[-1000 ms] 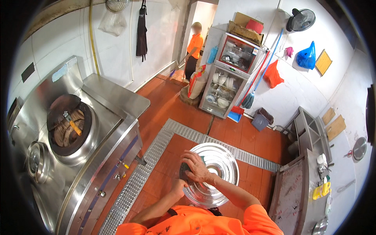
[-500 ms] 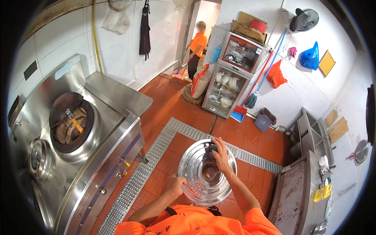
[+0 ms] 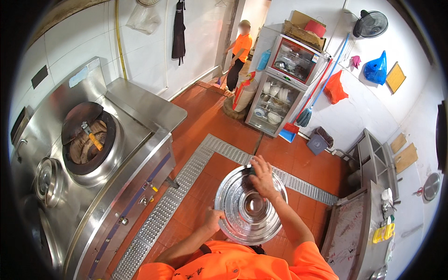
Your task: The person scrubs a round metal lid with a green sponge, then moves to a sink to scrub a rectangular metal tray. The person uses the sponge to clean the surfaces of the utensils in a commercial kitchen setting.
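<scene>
A wide, shiny round metal lid [image 3: 233, 221] with stepped rings and a small round centre is held in front of my body, above the floor. My left hand [image 3: 213, 219] is closed on its left rim, thumb toward the top face. My right hand [image 3: 263, 177] lies over the upper right of the lid, its fingers reaching to the far rim. Under these fingers shows a dark pad-like thing [image 3: 252, 171], mostly hidden and pressed against the metal.
At left stands a steel stove [image 3: 140, 154] with a wok [image 3: 88, 144] and a round lidded pot [image 3: 48, 182]. A floor drain grate [image 3: 186, 168] runs around me. Ahead are a glass-door cabinet [image 3: 273, 102], a sack [image 3: 243, 95] and a person in orange [image 3: 241, 45]. A steel counter [image 3: 354, 228] stands at right.
My right hand has slid slightly across the lid's upper part with its fingers more spread. My left hand keeps its hold on the rim. The whole view has shifted a little.
</scene>
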Motion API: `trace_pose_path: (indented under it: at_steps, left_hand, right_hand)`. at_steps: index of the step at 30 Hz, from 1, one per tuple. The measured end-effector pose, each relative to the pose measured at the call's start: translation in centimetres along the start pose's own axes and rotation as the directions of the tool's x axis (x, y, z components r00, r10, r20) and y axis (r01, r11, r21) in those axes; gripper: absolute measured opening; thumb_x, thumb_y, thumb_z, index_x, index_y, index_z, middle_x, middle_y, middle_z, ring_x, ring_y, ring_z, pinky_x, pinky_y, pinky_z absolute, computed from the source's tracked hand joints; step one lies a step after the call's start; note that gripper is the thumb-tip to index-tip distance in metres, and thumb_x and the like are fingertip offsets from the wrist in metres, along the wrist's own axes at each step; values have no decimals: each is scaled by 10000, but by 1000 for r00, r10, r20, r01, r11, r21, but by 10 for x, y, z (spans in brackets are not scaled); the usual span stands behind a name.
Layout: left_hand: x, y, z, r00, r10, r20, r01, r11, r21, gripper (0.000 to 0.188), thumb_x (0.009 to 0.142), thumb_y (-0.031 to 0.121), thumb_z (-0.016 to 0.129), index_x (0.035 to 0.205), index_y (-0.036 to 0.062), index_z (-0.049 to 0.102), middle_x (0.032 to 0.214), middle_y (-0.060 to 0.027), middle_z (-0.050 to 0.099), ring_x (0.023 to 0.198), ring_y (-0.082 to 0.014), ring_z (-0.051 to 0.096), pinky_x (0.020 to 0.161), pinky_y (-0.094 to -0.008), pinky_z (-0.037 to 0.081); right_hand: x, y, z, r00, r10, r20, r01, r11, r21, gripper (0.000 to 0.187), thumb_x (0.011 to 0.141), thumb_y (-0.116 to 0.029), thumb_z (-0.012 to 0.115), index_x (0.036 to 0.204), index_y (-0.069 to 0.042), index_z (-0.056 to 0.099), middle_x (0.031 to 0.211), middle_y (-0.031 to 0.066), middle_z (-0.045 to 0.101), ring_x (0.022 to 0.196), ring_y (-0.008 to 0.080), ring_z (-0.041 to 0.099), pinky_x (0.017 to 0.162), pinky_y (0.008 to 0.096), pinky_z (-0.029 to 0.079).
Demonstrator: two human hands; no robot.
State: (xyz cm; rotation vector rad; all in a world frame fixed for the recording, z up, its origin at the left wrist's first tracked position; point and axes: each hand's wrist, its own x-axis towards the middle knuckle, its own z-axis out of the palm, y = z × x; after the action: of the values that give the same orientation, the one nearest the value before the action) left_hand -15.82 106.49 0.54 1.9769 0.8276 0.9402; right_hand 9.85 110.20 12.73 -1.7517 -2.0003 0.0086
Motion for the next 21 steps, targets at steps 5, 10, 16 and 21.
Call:
trace_pose_path:
  at_steps: [5,10,16,21]
  left_hand:
    - [15,28,-1,837,-543,60,360,465,-809,63,547,54,646,602,77,629,690,-57,651,599,-214,600,660,-358,467]
    - [28,54,-5,758,-646,92,334,262,-905,309,494,-45,535,787,-27,629,681,-45,575,600,-179,562,527,-284,446]
    - [9,18,-3,892,-452,7,380,743,-551,33,560,60,611,591,70,614,727,-89,668,722,-258,614,612,-356,463]
    - [13,7,-5,903,-386,-190,187,750,-635,42,561,38,605,551,72,629,623,-71,647,594,-226,641,558,-322,480]
  right_hand:
    - [-24,18,26,983,112,-144,-75,968,240,520,882,-280,502,1343,-48,440,1438,184,353,1351,381,282,1103,504,191]
    - [-9,-80,18,951,-307,27,280,898,338,641,799,-173,571,1404,-87,377,1499,135,290,1413,362,196,1100,558,170]
    - [11,-26,9,992,-53,-117,65,993,100,688,744,-129,614,1392,-117,385,1488,141,300,1414,346,202,1086,588,150]
    - [-41,49,25,918,343,-200,-311,934,175,659,842,-233,563,1436,-90,312,1466,190,294,1370,377,245,1078,530,195]
